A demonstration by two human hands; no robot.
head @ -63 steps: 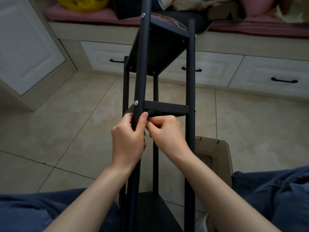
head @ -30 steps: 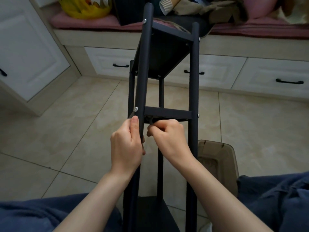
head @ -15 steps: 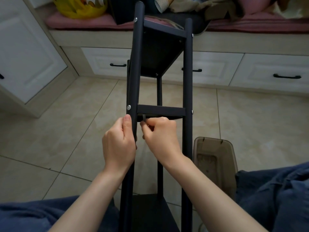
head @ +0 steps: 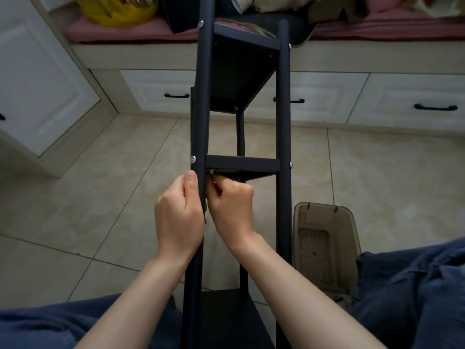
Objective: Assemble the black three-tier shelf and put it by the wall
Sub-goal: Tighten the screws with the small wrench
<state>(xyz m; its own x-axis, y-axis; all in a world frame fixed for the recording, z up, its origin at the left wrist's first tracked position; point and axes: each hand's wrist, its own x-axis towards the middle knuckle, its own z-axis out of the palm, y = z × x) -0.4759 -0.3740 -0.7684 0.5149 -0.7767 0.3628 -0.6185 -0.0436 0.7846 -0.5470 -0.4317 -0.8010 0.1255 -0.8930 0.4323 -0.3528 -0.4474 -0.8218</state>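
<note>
The left hand wraps its fingers around the near left post of the black shelf, which lies tilted over the tiled floor; the right hand pinches a small metal key under the middle tier; a brown plastic bin stands just beside.

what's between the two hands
The shelf's black front left post runs between the left hand and right hand, seen in the head view.

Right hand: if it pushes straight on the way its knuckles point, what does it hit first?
Probably the underside of the middle shelf, just beyond the right hand, though depth is unclear from this view.
</note>
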